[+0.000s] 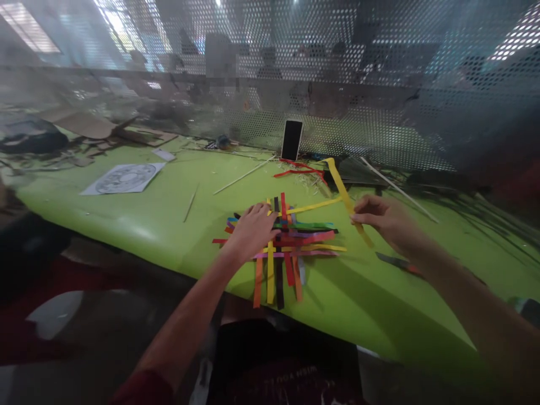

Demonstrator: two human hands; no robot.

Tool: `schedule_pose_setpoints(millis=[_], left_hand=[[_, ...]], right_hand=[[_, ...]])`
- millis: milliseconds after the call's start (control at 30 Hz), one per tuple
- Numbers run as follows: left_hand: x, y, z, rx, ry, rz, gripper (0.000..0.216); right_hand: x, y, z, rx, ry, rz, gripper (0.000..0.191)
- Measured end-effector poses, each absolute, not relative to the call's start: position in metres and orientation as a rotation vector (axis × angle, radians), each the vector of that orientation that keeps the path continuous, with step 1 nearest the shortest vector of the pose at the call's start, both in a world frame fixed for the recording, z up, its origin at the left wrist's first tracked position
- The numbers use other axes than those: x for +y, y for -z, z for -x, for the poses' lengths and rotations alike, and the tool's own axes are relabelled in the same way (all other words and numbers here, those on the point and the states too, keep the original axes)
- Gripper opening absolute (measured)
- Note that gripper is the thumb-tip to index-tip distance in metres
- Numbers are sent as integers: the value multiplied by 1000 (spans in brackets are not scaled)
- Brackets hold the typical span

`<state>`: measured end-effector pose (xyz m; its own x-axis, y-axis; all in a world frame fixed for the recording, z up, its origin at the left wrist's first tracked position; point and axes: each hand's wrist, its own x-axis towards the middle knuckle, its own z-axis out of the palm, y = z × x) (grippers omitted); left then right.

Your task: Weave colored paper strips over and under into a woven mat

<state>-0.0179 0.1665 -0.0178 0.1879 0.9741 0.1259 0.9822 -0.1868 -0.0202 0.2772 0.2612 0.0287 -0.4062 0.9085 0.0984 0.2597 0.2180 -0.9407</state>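
Coloured strips woven crosswise into a loose mat [291, 244] lie on the green table, their loose ends sticking out on every side. My left hand [253, 225] lies flat over the mat's upper left part, fingers stretched out, hiding some of the crossings. Right of the mat, my right hand [377, 216] pinches a long yellow strip [341, 185] between thumb and fingers. That strip slants from upper left to lower right, in the air. A second yellow length [314, 207] runs from the mat toward it; whether the two are joined I cannot tell.
A phone [292, 140] leans on the perforated screen [253, 107]. Before it lie red strips [301, 167] and shavings. A dark blade with an orange part [399, 262] lies under my right forearm. Thin sticks [244, 174], a printed sheet [126, 178] and cardboard [84, 121] are also on the table.
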Motion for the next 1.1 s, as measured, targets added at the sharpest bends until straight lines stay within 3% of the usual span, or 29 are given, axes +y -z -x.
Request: schedule_pose_setpoints(millis=[100,300,500,1100], left_hand=[[184,13,4,-1847,144,2504,30],[208,29,-9,-1892,117,2508,39],[203,32,-6,-1941,140,2485,36],[196,37,-4,-1939,246,2472,35]], right_hand=[[261,-23,-287,-1855,-1176,1110,41],[250,-10,-306,-1847,-1167,1168,41],[244,-6,-309,-1855,-1185,1217,50],[239,2,-304,-1929,-1163,1219,43]])
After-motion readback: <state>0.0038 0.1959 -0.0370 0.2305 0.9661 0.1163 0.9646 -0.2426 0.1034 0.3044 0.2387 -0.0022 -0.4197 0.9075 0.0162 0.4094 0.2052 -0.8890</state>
